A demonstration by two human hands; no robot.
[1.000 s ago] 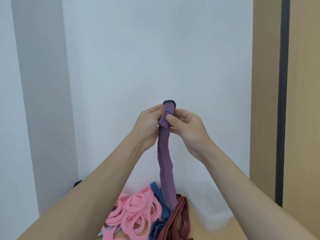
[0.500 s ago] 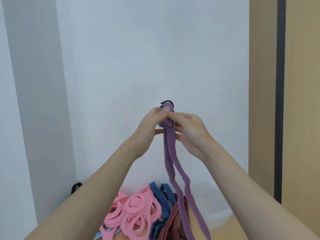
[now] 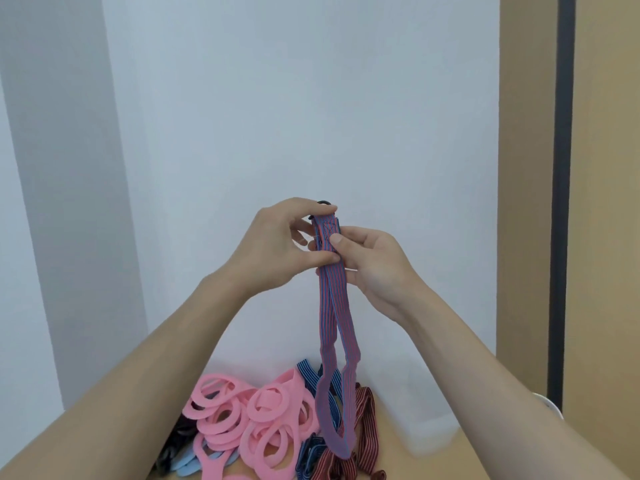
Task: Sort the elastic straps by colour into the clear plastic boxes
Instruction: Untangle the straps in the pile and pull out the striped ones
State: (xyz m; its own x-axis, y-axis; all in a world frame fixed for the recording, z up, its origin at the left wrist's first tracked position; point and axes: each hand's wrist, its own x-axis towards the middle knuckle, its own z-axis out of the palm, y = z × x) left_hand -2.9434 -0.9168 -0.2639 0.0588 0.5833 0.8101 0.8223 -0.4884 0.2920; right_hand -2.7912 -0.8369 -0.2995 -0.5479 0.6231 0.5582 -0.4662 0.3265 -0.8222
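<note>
Both hands pinch the top end of a red-and-blue striped strap (image 3: 331,306) held up before the wall. The left hand (image 3: 277,247) grips at its 9 o'clock and the right hand (image 3: 375,268) at its 3 o'clock. The strap hangs toward 6 o'clock as a loop, ending over the pink rings (image 3: 249,420) and dark red straps (image 3: 364,410) on the surface (image 3: 391,457).

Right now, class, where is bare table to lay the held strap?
Bare table lies in front of the clear box, right of the red-striped straps. Left of that, pink rings and blue-striped straps crowd it.
</note>
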